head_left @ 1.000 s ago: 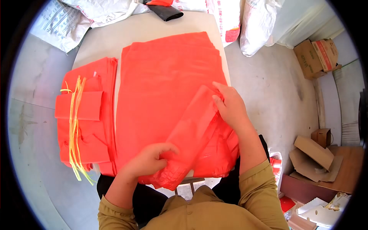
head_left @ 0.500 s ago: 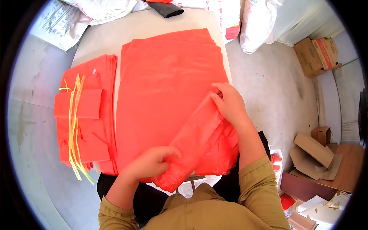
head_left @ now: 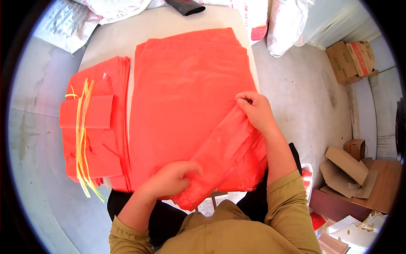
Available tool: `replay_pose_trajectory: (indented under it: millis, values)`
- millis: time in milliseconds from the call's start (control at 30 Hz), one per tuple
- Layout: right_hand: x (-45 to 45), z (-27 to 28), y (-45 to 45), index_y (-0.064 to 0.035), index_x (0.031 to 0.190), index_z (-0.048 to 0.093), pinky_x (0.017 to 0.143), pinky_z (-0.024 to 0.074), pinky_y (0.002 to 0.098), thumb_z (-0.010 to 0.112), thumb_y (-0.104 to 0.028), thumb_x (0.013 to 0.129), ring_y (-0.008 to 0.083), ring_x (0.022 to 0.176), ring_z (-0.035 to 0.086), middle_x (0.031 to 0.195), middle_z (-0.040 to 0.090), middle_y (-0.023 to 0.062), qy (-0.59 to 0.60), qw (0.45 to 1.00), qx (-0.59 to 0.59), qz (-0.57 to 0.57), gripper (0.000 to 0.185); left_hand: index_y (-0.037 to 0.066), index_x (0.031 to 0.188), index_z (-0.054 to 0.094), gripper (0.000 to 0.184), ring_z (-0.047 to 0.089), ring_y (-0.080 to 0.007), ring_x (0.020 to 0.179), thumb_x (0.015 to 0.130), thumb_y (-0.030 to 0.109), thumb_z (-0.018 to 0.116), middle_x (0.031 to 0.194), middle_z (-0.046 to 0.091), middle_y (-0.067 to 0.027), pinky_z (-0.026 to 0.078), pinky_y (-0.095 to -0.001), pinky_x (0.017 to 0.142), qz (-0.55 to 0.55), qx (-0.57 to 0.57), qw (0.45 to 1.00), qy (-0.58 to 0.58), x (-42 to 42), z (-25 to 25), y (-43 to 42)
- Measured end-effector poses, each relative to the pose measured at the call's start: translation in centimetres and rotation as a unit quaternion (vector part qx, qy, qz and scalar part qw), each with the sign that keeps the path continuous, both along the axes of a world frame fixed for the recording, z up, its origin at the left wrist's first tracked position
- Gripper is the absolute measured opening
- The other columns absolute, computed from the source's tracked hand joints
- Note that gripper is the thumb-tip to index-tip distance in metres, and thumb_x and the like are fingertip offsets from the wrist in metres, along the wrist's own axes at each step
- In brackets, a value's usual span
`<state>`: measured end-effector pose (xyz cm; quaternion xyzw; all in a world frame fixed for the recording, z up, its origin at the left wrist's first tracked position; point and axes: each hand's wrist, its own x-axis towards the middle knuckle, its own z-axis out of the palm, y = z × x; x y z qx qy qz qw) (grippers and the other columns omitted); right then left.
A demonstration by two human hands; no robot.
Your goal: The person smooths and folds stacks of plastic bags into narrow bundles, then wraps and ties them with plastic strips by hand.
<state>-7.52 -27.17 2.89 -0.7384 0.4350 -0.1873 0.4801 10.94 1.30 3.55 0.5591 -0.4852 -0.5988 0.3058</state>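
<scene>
A wide stack of red plastic sheets (head_left: 190,84) lies on the pale table. Across its near right part runs a folded red layer (head_left: 215,146), slanting from lower left to upper right. My right hand (head_left: 256,111) pinches the upper end of this layer at the stack's right edge. My left hand (head_left: 172,178) is curled over its lower left part, thumb and forefinger bent round the red plastic. To the left lies a smaller stack of folded red plastic (head_left: 95,148), with yellow strips (head_left: 82,135) lying lengthwise over it.
White printed sacks (head_left: 67,25) and a black roll (head_left: 186,6) lie along the far edge of the table (head_left: 139,25). Cardboard boxes (head_left: 349,61) stand at the far right. An opened carton (head_left: 347,171) sits on a brown box at the lower right.
My right hand has closed from a looser grasp into a pinch on the layer's end and turned slightly. The layer's upper end has shifted a little. The whole view has tilted slightly.
</scene>
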Motion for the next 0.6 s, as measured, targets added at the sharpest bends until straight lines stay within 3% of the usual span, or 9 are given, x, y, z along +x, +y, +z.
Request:
replay_pose_trajectory:
  millis: [67,200,300,333,400,500,600]
  values:
    - [-0.3,-0.3,-0.4,0.0015,0.109,0.073,0.080,0.0501,0.0256,0.069,-0.010,0.098,0.0087,0.087,0.061,0.095,0.070,-0.0001,-0.032,0.999,0.036,-0.014,0.016,0.002,0.115,0.065,0.045,0.062,-0.0146,0.108,0.076,-0.016,0.051,0.108,0.067,-0.0058,0.049,-0.0287,0.093,0.003,0.000,1.000,0.010,0.1,0.1,-0.2]
    - [-0.6,-1.2,-0.9,0.0012,0.110,0.073,0.079,0.0491,0.0245,0.068,-0.009,0.099,0.0063,0.086,0.058,0.094,0.068,-0.0020,-0.073,0.993,0.090,-0.035,0.016,0.002,0.115,0.065,0.046,0.061,-0.0134,0.109,0.076,-0.017,0.050,0.110,0.067,-0.0038,0.048,-0.0279,0.095,0.005,0.026,1.000,0.016,0.3,0.0,-0.3]
    - [-0.6,-0.8,-0.7,-0.0008,0.112,0.073,0.081,0.0513,0.0293,0.068,-0.007,0.096,0.0131,0.088,0.063,0.099,0.071,0.0018,-0.027,1.000,0.013,-0.005,0.017,0.002,0.114,0.065,0.046,0.060,-0.0125,0.109,0.076,-0.017,0.050,0.111,0.066,-0.0027,0.047,-0.0273,0.095,0.008,0.024,1.000,0.015,0.3,0.0,-0.2]
    - [-0.5,-0.4,-0.4,-0.0017,0.112,0.073,0.084,0.0516,0.0322,0.068,-0.006,0.095,0.0171,0.091,0.063,0.102,0.071,0.0037,0.043,0.991,-0.125,0.033,0.018,0.002,0.114,0.065,0.046,0.060,-0.0119,0.108,0.076,-0.017,0.050,0.110,0.066,-0.0022,0.047,-0.0270,0.094,0.011,0.024,0.999,0.022,0.3,0.0,-0.2]
    - [0.1,0.5,0.5,-0.0036,0.113,0.074,0.090,0.0523,0.0380,0.068,-0.005,0.093,0.0250,0.097,0.065,0.107,0.072,0.0073,0.179,0.898,-0.388,0.105,0.021,0.003,0.114,0.065,0.046,0.059,-0.0106,0.106,0.076,-0.017,0.050,0.108,0.065,-0.0010,0.047,-0.0262,0.092,0.011,0.027,0.999,0.027,0.2,0.2,-0.3]
    - [1.0,0.7,2.9,-0.0059,0.113,0.074,0.103,0.0470,0.0467,0.070,-0.009,0.090,0.0342,0.112,0.061,0.112,0.070,0.0105,-0.013,0.909,-0.354,0.218,0.024,0.003,0.115,0.065,0.046,0.056,-0.0085,0.102,0.077,-0.017,0.051,0.107,0.063,0.0011,0.046,-0.0247,0.089,0.013,0.052,0.998,0.037,0.3,0.5,-0.5]
    - [0.7,1.1,2.9,-0.0067,0.113,0.073,0.117,0.0375,0.0505,0.070,-0.012,0.085,0.0318,0.121,0.058,0.111,0.070,0.0075,0.005,0.893,-0.262,0.365,0.029,0.003,0.115,0.065,0.046,0.055,-0.0074,0.100,0.077,-0.017,0.051,0.106,0.062,0.0022,0.046,-0.0239,0.087,0.019,0.103,0.992,0.068,0.4,0.6,-0.4]
